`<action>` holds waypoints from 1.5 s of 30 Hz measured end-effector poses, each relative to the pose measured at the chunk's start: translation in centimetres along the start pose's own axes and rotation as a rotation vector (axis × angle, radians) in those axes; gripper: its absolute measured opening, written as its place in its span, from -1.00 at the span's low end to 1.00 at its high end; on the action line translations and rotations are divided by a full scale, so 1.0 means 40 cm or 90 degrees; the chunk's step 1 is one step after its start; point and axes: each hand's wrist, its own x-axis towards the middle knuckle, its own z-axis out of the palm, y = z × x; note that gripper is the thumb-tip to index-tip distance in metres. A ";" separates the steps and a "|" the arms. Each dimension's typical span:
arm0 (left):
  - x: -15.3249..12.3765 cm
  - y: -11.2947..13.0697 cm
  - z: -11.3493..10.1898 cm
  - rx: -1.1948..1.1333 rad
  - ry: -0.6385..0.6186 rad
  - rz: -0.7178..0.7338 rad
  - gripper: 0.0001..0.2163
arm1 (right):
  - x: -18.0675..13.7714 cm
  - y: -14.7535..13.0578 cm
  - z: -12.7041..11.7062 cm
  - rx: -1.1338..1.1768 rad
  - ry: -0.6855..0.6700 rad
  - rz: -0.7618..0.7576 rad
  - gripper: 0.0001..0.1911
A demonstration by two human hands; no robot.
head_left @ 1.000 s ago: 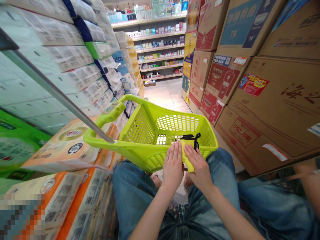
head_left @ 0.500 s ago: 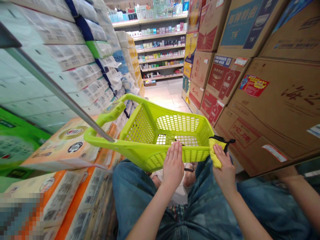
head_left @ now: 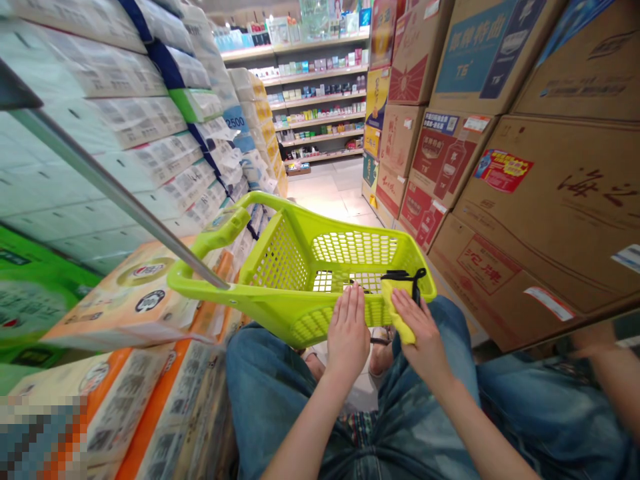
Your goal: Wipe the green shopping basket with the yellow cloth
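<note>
In an aisle between tissue packs [head_left: 130, 113] and boxes [head_left: 550, 157], a green basket [head_left: 280, 313] stands side-on just before the person's knees [head_left: 447, 347], which seems to bring its near rim [head_left: 293, 295] within easy reach of both hands. The left hand [head_left: 349, 337] lies flat on that rim, fingers straight and together, gripping nothing that shows; it looks set there to steady the basket. The right hand [head_left: 423, 331] holds a yellow cloth [head_left: 391, 295] against the same rim, towards its right end, fingers laid long over it, probably to spread the pressure; the thumb's part is hidden. The cloth's black edging [head_left: 396, 275] lies beyond the fingertips. A metal pole [head_left: 120, 193] slants up beside the handle [head_left: 220, 230], well apart from both hands, and shelves [head_left: 320, 103] span the aisle's far end
</note>
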 end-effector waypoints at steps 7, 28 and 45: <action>0.003 0.000 -0.003 0.002 -0.018 -0.003 -0.29 | -0.061 0.152 -0.048 -0.058 0.148 0.121 -0.24; 0.002 -0.001 -0.005 -0.011 -0.012 0.000 -0.28 | -0.025 0.032 -0.014 -0.112 0.070 0.004 -0.18; 0.001 -0.005 0.010 0.026 0.007 0.003 -0.33 | 0.041 -0.102 0.091 -0.048 0.076 -0.030 -0.20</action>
